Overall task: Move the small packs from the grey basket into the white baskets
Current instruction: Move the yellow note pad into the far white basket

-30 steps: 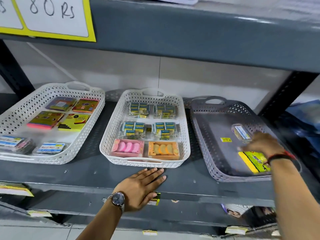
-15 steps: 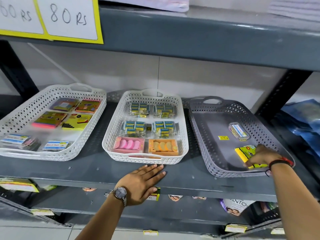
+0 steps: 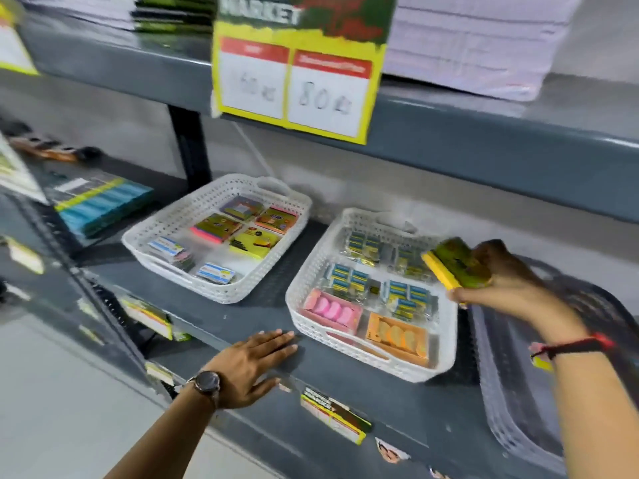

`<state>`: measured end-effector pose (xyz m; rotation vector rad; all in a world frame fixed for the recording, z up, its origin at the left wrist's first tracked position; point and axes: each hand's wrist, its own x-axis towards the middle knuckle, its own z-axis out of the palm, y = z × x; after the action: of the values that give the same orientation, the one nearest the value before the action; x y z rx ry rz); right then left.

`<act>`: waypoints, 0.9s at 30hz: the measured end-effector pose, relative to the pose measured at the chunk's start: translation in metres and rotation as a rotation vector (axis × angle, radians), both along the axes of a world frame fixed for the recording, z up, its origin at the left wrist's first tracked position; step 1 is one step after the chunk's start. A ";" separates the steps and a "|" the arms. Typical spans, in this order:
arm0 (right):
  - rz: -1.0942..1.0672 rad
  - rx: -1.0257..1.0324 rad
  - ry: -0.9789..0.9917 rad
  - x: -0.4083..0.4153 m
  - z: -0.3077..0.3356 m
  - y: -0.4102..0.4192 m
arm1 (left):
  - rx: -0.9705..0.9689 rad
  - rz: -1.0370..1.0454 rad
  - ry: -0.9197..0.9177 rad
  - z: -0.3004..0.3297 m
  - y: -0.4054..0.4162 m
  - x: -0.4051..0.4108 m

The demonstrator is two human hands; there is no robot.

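Observation:
My right hand (image 3: 501, 285) grips a small yellow and green pack (image 3: 454, 266) in the air above the right rim of the middle white basket (image 3: 345, 337). That basket holds several blue-labelled packs plus a pink pack and an orange one. The left white basket (image 3: 214, 292) holds several colourful packs. The grey basket (image 3: 511, 416) lies at the far right, mostly hidden behind my right arm. My left hand (image 3: 252, 366) rests flat, fingers spread, on the front edge of the grey shelf (image 3: 242, 316).
A yellow price sign (image 3: 297, 88) hangs from the upper shelf above the baskets. Blue and yellow boxes (image 3: 100, 205) lie on the shelf to the left. A dark upright post (image 3: 190, 146) stands behind the left basket. Small labels stick along the shelf's front edge.
My right hand has lifted the yellow and green pack out of the grey basket and carried it left over the middle white basket. The view has swung left. My left hand stays on the shelf.

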<state>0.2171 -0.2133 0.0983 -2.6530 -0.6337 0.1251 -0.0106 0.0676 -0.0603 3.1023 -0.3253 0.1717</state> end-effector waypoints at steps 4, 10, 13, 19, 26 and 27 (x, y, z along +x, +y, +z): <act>0.271 0.119 -0.015 -0.013 -0.015 0.104 | -0.194 0.147 0.091 -0.007 0.028 0.004; 0.435 0.159 -0.010 -0.011 -0.044 0.229 | -0.139 -0.004 0.142 -0.013 0.059 0.030; 0.437 0.111 0.009 0.000 -0.058 0.278 | -0.125 -0.095 0.140 -0.018 0.076 0.044; 0.465 -0.087 0.003 0.014 -0.091 0.333 | -0.236 -0.181 0.129 -0.029 0.083 0.053; 0.540 -0.324 -0.042 0.013 -0.107 0.356 | -0.285 -0.195 0.050 -0.026 0.082 0.052; 0.548 -0.354 -0.056 0.012 -0.109 0.357 | -0.283 -0.194 0.042 -0.026 0.082 0.052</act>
<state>0.2293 0.1434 -0.0105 -2.7356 -1.4645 0.3463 0.0411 0.1497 -0.0865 2.7723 -0.5458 0.1344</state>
